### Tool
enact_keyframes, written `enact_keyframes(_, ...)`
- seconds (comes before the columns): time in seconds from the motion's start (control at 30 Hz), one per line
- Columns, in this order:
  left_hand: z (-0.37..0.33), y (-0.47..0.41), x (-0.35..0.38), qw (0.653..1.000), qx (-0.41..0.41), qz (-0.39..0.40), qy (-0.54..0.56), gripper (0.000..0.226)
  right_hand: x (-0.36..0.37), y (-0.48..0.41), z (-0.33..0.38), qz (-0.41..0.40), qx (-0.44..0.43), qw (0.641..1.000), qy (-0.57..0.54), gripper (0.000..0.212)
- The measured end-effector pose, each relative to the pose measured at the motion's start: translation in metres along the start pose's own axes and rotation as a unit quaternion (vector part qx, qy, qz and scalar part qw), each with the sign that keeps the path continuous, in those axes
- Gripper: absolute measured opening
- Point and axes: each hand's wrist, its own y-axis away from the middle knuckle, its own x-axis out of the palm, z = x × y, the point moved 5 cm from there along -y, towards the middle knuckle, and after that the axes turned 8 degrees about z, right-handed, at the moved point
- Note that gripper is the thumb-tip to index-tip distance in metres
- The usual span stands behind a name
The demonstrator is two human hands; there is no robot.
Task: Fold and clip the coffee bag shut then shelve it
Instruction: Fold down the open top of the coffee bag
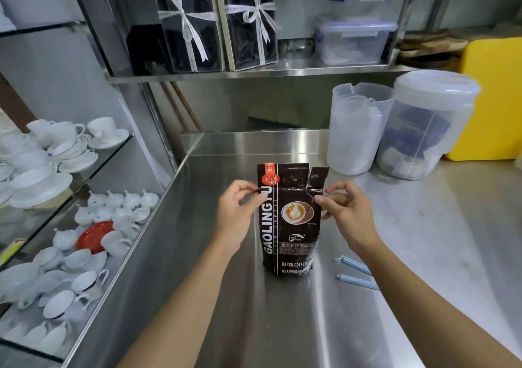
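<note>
Both hands pinch the upright dark brown foil coffee bag (pixel 288 220) mid-counter: left hand (pixel 236 215) on its left edge, right hand (pixel 346 212) on its right, torn top unfolded.

The left hand (pixel 236 212) covers a part of the left edge of the coffee bag (pixel 291 220), and the right hand (pixel 343 209) covers a part of its right edge. The small print under the cup picture is too small to read. The two blue clips (pixel 356 274) near the right edge of the steel counter (pixel 282 325) are partly behind the right forearm. The big jar (pixel 423 130) is cloudy; its content is not clear. The yellow thing (pixel 494 99) is cut by the right edge.
</note>
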Motion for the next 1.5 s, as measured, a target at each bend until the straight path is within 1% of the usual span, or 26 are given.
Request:
enact_keyframes(0.17,-0.006,-0.008,-0.003,1.0,0.011,0.015,0.006,0.024,0.003,-0.002,0.003,0.01,0.009,1.0,-0.001,0.027)
enact_keyframes(0.37,-0.006,-0.012,-0.005,0.998,-0.017,0.053,0.006,0.02,-0.004,-0.011,0.013,0.029,0.006,0.998,0.05,0.023)
enact_keyframes(0.47,-0.009,-0.014,-0.003,0.998,-0.015,0.062,0.013,0.023,-0.003,-0.013,0.011,0.042,0.022,0.998,0.039,0.025)
enact_keyframes(0.53,-0.011,-0.014,0.0,0.998,-0.003,0.07,0.006,0.023,-0.003,-0.015,0.012,0.044,0.024,0.999,0.017,0.034)
enact_keyframes(0.57,-0.012,-0.014,0.001,0.997,0.002,0.072,0.002,0.023,-0.002,-0.015,0.013,0.053,0.022,0.998,0.014,0.041)
enact_keyframes(0.6,-0.013,-0.015,0.001,0.997,0.007,0.074,0.0,0.024,0.0,-0.015,0.016,0.069,0.016,0.997,0.016,0.043)
enact_keyframes(0.67,-0.012,-0.015,0.001,0.997,0.015,0.077,-0.004,0.035,0.004,-0.014,0.021,0.095,-0.004,0.995,0.022,0.036)
enact_keyframes(0.73,-0.009,-0.016,0.001,0.998,0.011,0.068,-0.004,0.049,0.005,-0.013,0.023,0.091,-0.013,0.996,0.02,0.031)
enact_keyframes(0.83,-0.005,-0.014,0.002,0.998,-0.003,0.057,-0.025,0.056,0.003,-0.012,0.019,0.052,-0.016,0.998,0.031,0.038)
enact_keyframes(0.9,-0.004,-0.013,0.002,0.997,-0.008,0.053,-0.049,0.055,0.002,-0.011,0.018,0.04,-0.022,0.998,0.04,0.041)
enact_keyframes(0.97,-0.008,-0.013,0.002,0.996,-0.005,0.065,-0.067,0.049,0.003,-0.011,0.02,0.048,-0.032,0.997,0.054,0.042)
enact_keyframes(1.07,-0.016,-0.012,0.004,0.988,0.007,0.125,-0.09,0.026,0.001,-0.011,0.02,0.083,-0.036,0.993,0.075,0.045)
enact_keyframes(1.13,-0.016,-0.013,0.004,0.983,0.008,0.148,-0.111,0.02,-0.002,-0.011,0.02,0.108,-0.03,0.991,0.073,0.046)
enact_keyframes(1.2,-0.013,-0.015,0.005,0.977,0.003,0.142,-0.16,0.016,-0.003,-0.011,0.021,0.119,-0.029,0.99,0.074,0.04)
enact_keyframes(1.27,-0.012,-0.017,0.006,0.976,0.003,0.12,-0.182,0.021,-0.001,-0.012,0.022,0.109,-0.027,0.99,0.082,0.029)
enact_keyframes(1.37,-0.014,-0.019,0.006,0.979,0.015,0.12,-0.165,0.031,-0.001,-0.014,0.018,0.086,-0.011,0.993,0.086,0.029)
enact_keyframes(1.43,-0.013,-0.02,0.007,0.968,0.022,0.13,-0.212,0.033,0.0,-0.015,0.017,0.08,0.003,0.993,0.084,0.026)
enact_keyframes(1.5,-0.013,-0.022,0.007,0.957,0.023,0.119,-0.265,0.032,0.003,-0.016,0.02,0.085,0.003,0.991,0.107,0.021)
